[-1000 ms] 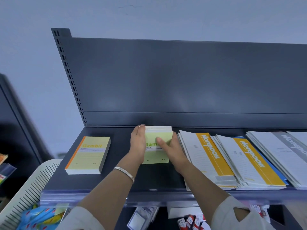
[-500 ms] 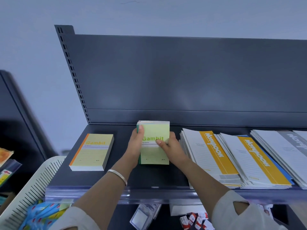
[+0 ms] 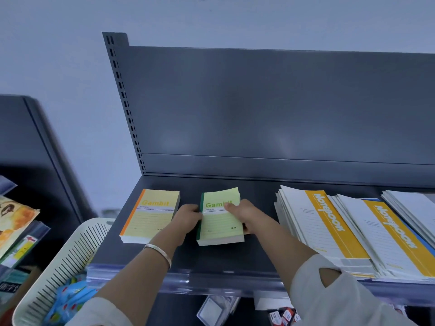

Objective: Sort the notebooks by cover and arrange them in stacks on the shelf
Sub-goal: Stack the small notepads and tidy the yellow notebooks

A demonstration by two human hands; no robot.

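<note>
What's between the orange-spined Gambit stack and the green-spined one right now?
Only the left hand, holding the spine edge of the green-spined stack, with bare shelf beneath it. This shows in the head view.

From my remote feed: the green-spined stack (image 3: 220, 222) wears a pale lime cover with faint ruled lines and "Gambit" in brighter green. The orange-spined stack (image 3: 150, 215) is pale yellow, lettered in amber above a lilac band. The shelf (image 3: 259, 257) is dark slate grey. The thin notebooks (image 3: 329, 229) are white with a broad amber stripe bearing white lettering. The slatted basket (image 3: 70, 250) is off-white and the bangle (image 3: 160, 251) is silver.
</note>
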